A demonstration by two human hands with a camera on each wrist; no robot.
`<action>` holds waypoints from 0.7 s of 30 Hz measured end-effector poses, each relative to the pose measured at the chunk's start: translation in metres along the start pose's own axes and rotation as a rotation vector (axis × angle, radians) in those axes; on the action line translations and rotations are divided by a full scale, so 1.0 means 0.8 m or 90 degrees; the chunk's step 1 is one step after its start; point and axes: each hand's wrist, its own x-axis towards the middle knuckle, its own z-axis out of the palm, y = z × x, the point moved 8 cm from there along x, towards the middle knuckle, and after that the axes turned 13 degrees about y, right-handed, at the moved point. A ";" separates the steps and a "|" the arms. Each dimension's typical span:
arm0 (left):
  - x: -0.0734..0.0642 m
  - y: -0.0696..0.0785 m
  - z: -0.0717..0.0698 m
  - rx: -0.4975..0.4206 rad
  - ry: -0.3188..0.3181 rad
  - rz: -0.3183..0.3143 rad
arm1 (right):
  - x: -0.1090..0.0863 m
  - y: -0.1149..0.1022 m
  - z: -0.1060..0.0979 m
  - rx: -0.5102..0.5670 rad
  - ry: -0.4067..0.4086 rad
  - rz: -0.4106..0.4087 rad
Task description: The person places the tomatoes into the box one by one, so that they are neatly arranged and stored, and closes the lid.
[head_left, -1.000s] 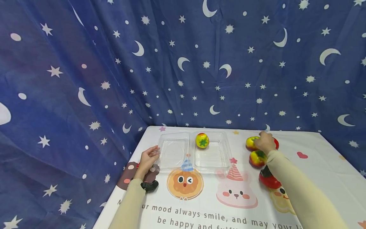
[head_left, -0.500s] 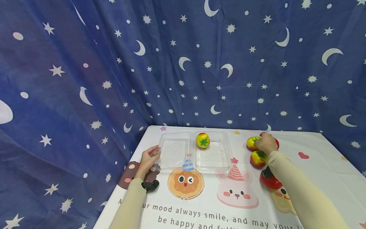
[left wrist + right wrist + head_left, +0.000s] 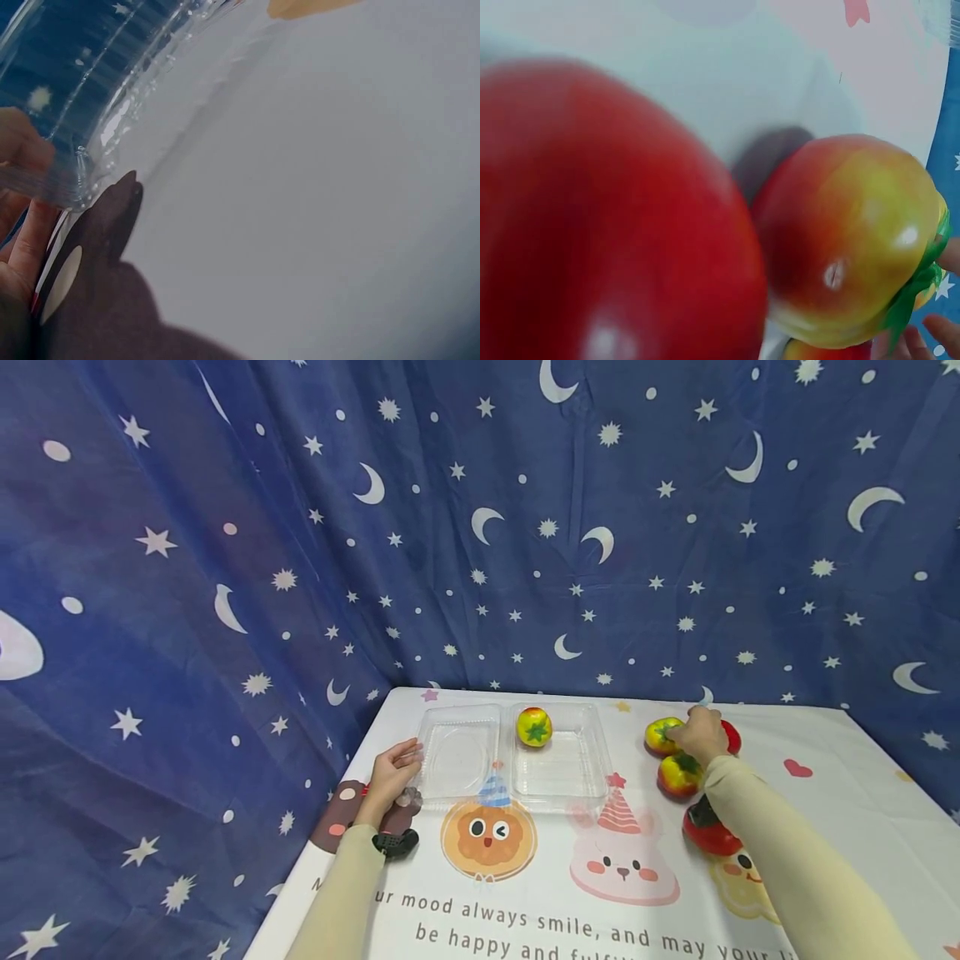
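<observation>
A clear plastic clamshell box (image 3: 457,760) lies opened flat, with one yellow-red toy persimmon (image 3: 534,727) in its right half. My left hand (image 3: 393,768) pinches the box's left edge; in the left wrist view its fingers (image 3: 26,150) show at the plastic rim. My right hand (image 3: 702,733) reaches among the fruits on the right. Its fingertips touch or nearly touch the far persimmon (image 3: 662,737); whether they grip anything is hidden. Another persimmon (image 3: 680,776) sits just nearer. A red fruit (image 3: 733,739) shows partly behind the hand.
A larger red fruit (image 3: 711,837) sits under the right wrist and fills the left of the right wrist view. The white printed tablecloth (image 3: 547,918) covers the table. A blue star-and-moon curtain (image 3: 480,527) hangs along the back and left.
The far persimmon has shifted slightly left and the red fruit beside it slightly right, with the right hand between them. The left hand stays at the box edge. The head view has drifted a little.
</observation>
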 end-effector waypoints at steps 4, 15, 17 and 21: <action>0.006 -0.020 0.001 0.016 0.014 -0.005 | -0.006 0.001 0.005 0.019 -0.033 0.026; 0.007 -0.024 0.002 0.004 0.003 0.012 | -0.012 -0.005 0.013 0.016 -0.075 0.018; 0.008 -0.024 0.001 0.014 0.008 0.011 | -0.012 -0.007 0.012 0.015 -0.071 0.012; 0.009 -0.023 0.000 0.036 0.010 0.011 | -0.009 -0.011 0.012 0.006 -0.058 -0.003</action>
